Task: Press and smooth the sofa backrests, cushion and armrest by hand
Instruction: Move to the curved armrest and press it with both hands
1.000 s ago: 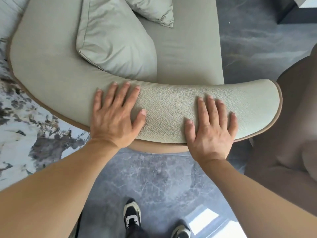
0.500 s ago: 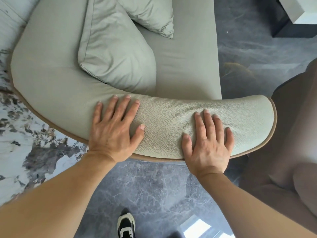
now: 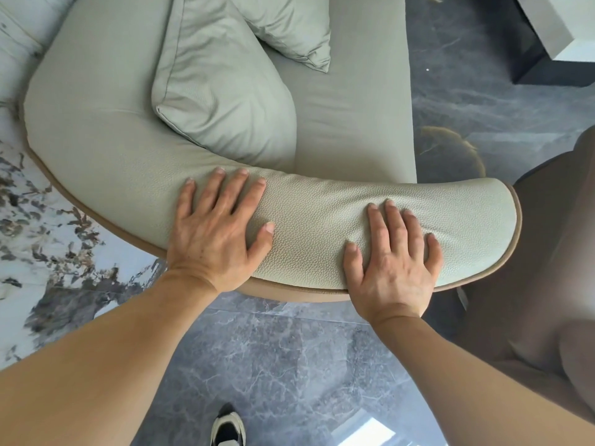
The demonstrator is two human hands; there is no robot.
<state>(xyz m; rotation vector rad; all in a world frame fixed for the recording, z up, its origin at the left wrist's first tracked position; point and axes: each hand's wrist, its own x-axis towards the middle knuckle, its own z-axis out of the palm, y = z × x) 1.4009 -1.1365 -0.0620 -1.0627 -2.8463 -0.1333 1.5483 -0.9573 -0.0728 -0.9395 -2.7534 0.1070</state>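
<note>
Here both flat, open hands (image 3: 222, 233) (image 3: 394, 268) press the armrest (image 3: 322, 226), holding nothing; cushion (image 3: 222, 91) behind.

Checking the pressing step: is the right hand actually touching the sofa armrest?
Touching. The head view shows the right hand lying flat, palm down, on the armrest, with the leather dimpled around its fingertips.

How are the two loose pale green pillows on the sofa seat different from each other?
The large pale green pillow looks bigger, nearer the curved pebbled armrest, its lower edge against it. The smaller pale green pillow lies farther back, its corner pointing over the seat. Both share the same colour and creased covers.
</note>
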